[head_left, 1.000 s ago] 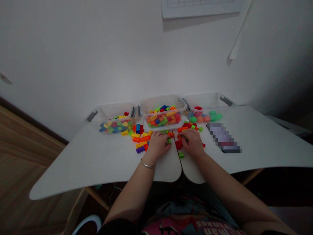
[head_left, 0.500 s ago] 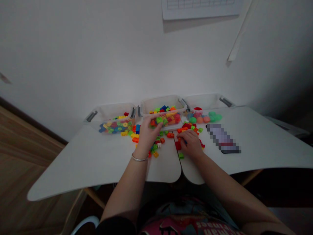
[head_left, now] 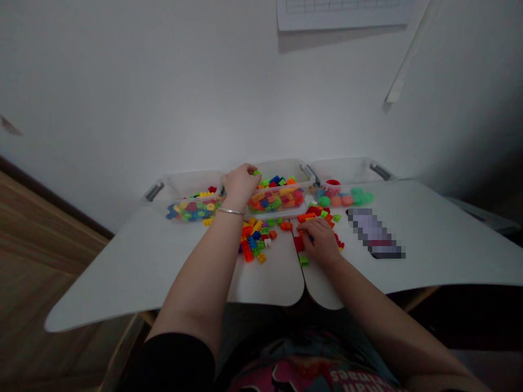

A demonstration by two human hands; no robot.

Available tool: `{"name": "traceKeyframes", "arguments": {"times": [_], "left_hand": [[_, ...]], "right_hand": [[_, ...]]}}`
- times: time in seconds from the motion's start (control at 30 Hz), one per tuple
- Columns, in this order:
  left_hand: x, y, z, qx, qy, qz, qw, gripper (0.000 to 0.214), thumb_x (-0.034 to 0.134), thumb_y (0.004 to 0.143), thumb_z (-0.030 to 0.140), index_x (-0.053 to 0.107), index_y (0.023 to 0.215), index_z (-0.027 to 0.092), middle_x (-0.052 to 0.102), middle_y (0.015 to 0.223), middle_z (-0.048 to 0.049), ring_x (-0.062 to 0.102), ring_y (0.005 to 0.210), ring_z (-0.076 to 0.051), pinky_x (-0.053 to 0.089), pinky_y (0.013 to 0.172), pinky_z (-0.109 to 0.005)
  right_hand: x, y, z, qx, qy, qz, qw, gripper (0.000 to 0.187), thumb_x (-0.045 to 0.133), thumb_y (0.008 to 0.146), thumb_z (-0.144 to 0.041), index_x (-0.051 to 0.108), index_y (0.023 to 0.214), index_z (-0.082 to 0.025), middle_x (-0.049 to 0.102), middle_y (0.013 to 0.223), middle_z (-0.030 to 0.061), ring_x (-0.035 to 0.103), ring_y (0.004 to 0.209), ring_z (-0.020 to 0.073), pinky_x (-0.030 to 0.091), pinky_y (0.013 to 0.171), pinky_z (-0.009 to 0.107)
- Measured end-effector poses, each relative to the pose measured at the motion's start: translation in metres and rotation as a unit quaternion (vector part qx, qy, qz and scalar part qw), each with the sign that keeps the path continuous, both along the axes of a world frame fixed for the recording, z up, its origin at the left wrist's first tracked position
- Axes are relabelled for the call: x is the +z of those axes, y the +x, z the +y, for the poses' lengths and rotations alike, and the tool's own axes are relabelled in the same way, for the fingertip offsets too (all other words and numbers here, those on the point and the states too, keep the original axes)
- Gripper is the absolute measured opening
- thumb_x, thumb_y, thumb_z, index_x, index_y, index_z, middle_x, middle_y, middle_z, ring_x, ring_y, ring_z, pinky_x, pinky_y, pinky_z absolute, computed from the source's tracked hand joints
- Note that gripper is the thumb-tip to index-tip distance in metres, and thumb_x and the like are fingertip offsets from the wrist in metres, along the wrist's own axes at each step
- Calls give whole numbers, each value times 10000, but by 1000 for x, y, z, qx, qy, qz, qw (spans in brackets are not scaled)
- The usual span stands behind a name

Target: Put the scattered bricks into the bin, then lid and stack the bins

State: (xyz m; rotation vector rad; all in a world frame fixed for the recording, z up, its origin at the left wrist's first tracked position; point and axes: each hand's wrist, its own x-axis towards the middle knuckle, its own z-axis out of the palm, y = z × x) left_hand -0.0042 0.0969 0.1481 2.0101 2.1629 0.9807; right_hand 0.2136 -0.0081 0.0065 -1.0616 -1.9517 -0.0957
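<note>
Green brick (head_left: 256,173), left hand (head_left: 241,184), inverted shirt lettering (head_left: 359,377)

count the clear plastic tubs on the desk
3. The left tub holds round pieces, the middle tub holds bricks, and the right tub holds rounded pieces. The left hand hides part of the left and middle tubs.

A green brick (head_left: 256,173) is held above scattered plastic bricks (head_left: 255,239).

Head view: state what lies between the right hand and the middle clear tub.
In the head view, two loose orange bricks lie on the white desk between the right hand and the middle clear tub.
</note>
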Motion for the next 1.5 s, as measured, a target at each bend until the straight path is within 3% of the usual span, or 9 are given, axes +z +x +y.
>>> {"name": "traceKeyframes", "arguments": {"times": [0.17, 0.33, 0.43, 0.6, 0.73, 0.9, 1.13, 1.27, 1.5], "left_hand": [[-8, 3, 6, -3, -56, 47, 997, 362, 599, 783, 325, 659, 1137, 288, 728, 1095, -34, 625, 1081, -257, 417, 964, -407], [-10, 4, 7, -7, -72, 98, 993, 304, 594, 784, 347, 706, 1065, 305, 723, 1096, -52, 612, 1093, -298, 420, 967, -469], [-9, 3, 9, -18, -77, 104, 991, 351, 594, 787, 349, 694, 1118, 285, 711, 1128, -70, 607, 1102, -318, 429, 956, -478], [-10, 2, -3, -47, 35, 66, 996, 454, 571, 827, 327, 594, 1271, 236, 658, 1223, -81, 595, 1114, -292, 423, 969, -441], [-13, 4, -40, -71, 171, 70, 980, 340, 544, 857, 287, 631, 1175, 207, 637, 1184, -89, 552, 1124, -274, 399, 974, -412], [-40, 7, -85, -147, 127, 155, 969, 228, 565, 862, 309, 672, 1039, 212, 653, 1090, -82, 558, 1051, -273, 404, 926, -413], [-88, 10, -96, -219, -9, 222, 950, 287, 618, 842, 346, 672, 1095, 222, 669, 1079, -74, 547, 1058, -269, 402, 938, -431], [-97, 7, -98, -215, -27, 230, 949, 321, 631, 825, 355, 672, 1108, 208, 671, 1085, -75, 549, 1044, -272, 416, 920, -428], [-107, 4, -101, -222, 2, 232, 947, 153, 635, 810, 301, 716, 911, 221, 668, 1078, -73, 550, 1023, -273, 412, 930, -445]], "right_hand": [[1, 0, -1, 4, -1, 3, 1000, 188, 522, 824, -91, 662, 873, -207, 700, 857, 50, 589, 875, 230, 472, 860, 390], [0, 1, -1, -2, -12, 7, 1000, 184, 524, 825, -102, 666, 876, -207, 698, 862, 52, 583, 887, 234, 473, 864, 390], [0, 1, -1, -5, -15, 7, 1000, 184, 521, 828, -105, 665, 887, -202, 697, 863, 56, 579, 885, 235, 474, 863, 390], [2, 1, -1, -1, -17, 4, 1000, 187, 518, 822, -97, 660, 889, -199, 697, 869, 58, 578, 892, 235, 475, 864, 386], [1, 1, -1, -4, -6, 9, 1000, 198, 509, 821, -88, 660, 886, -198, 696, 864, 59, 580, 878, 231, 478, 851, 384], [0, 1, -1, -7, -6, 6, 1000, 219, 506, 808, -72, 658, 901, -199, 691, 864, 57, 578, 886, 230, 478, 856, 388], [1, 1, -1, -5, -1, 5, 1000, 183, 523, 822, -92, 656, 892, -197, 696, 864, 61, 578, 877, 232, 479, 845, 386], [1, 1, -1, -4, -2, 2, 1000, 174, 522, 828, -100, 653, 883, -200, 693, 855, 55, 580, 879, 230, 478, 850, 385], [2, -3, -2, -40, -55, -47, 997, 214, 514, 840, -130, 662, 990, -171, 696, 965, 88, 584, 962, 254, 457, 908, 410]]}}
